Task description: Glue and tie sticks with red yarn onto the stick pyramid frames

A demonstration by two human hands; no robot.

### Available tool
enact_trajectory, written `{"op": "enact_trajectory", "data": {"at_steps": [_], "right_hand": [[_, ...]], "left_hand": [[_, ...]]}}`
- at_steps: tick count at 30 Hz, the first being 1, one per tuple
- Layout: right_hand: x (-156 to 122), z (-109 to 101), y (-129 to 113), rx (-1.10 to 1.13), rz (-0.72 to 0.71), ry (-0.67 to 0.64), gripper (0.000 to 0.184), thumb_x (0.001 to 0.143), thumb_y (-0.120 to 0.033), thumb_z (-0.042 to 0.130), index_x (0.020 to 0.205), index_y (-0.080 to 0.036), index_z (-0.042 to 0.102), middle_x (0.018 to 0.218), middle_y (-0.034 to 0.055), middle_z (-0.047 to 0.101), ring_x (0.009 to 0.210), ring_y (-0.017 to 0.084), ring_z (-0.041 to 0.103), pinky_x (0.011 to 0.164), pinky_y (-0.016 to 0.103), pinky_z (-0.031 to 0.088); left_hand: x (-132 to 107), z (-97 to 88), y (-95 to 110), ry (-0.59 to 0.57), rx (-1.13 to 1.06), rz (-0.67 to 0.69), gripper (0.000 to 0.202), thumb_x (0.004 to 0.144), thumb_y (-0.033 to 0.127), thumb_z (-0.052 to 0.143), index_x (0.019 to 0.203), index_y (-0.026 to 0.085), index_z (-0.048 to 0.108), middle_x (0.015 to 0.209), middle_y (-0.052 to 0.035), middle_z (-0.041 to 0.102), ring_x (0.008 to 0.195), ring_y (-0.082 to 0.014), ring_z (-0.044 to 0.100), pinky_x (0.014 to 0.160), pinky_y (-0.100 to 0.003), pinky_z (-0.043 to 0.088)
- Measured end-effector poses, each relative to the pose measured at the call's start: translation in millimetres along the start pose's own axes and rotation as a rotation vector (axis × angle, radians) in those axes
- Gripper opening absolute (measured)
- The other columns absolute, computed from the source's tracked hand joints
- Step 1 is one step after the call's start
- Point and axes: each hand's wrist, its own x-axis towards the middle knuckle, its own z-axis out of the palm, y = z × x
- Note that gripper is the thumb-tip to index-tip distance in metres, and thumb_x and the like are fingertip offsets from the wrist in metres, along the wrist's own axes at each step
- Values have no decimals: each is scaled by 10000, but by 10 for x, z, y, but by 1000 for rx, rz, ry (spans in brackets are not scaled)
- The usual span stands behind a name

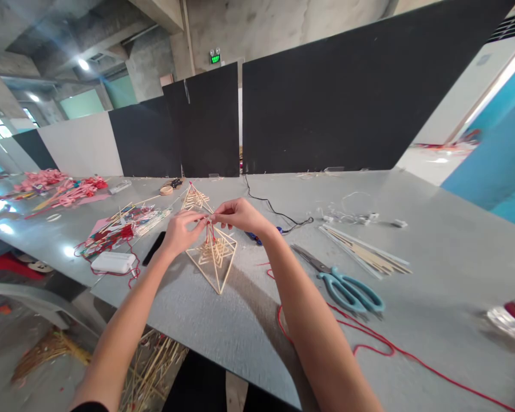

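Note:
A diamond-shaped frame of thin pale straws (214, 258) hangs just above the grey table (433, 269). My left hand (181, 230) and my right hand (239, 215) meet at its top tip, both pinched on a red thread (210, 228) tied there. A second, similar straw frame (194, 197) stands a little farther back. A long red thread (369, 342) trails across the table under my right forearm.
Teal-handled scissors (347, 286) lie right of my arms, with a bundle of loose straws (367, 254) beyond. At left are a white box (114, 262), a black phone (153, 248), red threads and pink craft pieces (75, 191). Black partition panels (347, 103) back the table.

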Motion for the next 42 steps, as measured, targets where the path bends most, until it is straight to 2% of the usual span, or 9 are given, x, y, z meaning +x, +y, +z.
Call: {"op": "enact_trajectory", "data": {"at_steps": [2, 8, 14, 17, 22, 25, 27, 35, 42], "right_hand": [[-5, 8, -22, -3, 8, 3, 211, 756, -396, 812, 786, -191, 773, 702, 21, 699, 601, 102, 574, 518, 233, 447], [-71, 52, -160, -60, -2, -17, 190, 781, -380, 794, 793, -192, 768, 694, 30, 709, 611, 125, 626, 499, 238, 464], [-250, -167, -324, -127, 213, -139, 178, 731, -332, 806, 681, -190, 710, 802, 84, 772, 655, 175, 707, 473, 247, 494], [-300, -380, -205, -136, 282, -57, 203, 721, -360, 818, 700, -190, 711, 842, 94, 782, 702, 192, 732, 488, 242, 514], [-264, -591, 240, -145, 353, -22, 280, 727, -432, 837, 797, -184, 730, 928, 111, 793, 751, 195, 743, 510, 234, 520], [-175, -626, 425, -116, 356, -23, 313, 731, -468, 834, 834, -181, 760, 951, 109, 793, 744, 179, 728, 493, 221, 490], [-72, -660, 433, -71, 350, -45, 314, 730, -466, 839, 854, -184, 780, 957, 104, 793, 741, 166, 710, 505, 218, 489], [327, -842, -6, -50, 400, -240, 306, 621, -424, 919, 783, -192, 806, 875, 59, 773, 697, 115, 629, 555, 211, 476], [278, -919, 247, 22, 486, -313, 400, 605, -454, 923, 805, -134, 788, 737, 42, 720, 636, 98, 580, 542, 217, 432]], "left_hand": [[-14, -9, -11, 2, -38, -25, 196, 935, 365, 671, 950, 213, 794, 988, -78, 790, 936, -231, 703, 888, -378, 521], [-191, 69, -97, 72, -174, -281, 288, 886, 463, 715, 941, 197, 810, 922, -74, 793, 791, -209, 678, 693, -310, 489], [-285, 159, -131, 102, -383, -388, 313, 873, 466, 725, 1015, 205, 823, 987, -75, 807, 908, -236, 717, 804, -328, 538], [-338, 229, -178, 125, -497, -460, 337, 854, 491, 743, 1019, 209, 825, 928, -66, 805, 869, -222, 707, 798, -323, 542], [-389, 322, -264, 151, -593, -559, 369, 818, 544, 763, 939, 201, 827, 863, -52, 785, 736, -175, 639, 728, -296, 515], [-390, 337, -294, 140, -599, -568, 369, 823, 553, 750, 912, 203, 823, 849, -42, 771, 732, -173, 622, 719, -288, 496], [-382, 334, -304, 123, -595, -555, 359, 829, 549, 742, 895, 205, 821, 827, -34, 759, 722, -171, 612, 716, -288, 489], [-335, 266, -283, 139, -690, -602, 334, 758, 481, 806, 943, 205, 831, 782, -34, 758, 696, -166, 600, 691, -296, 486], [-343, 298, -378, 87, -693, -592, 329, 789, 501, 784, 953, 220, 833, 812, -35, 761, 696, -165, 603, 663, -289, 469]]}}
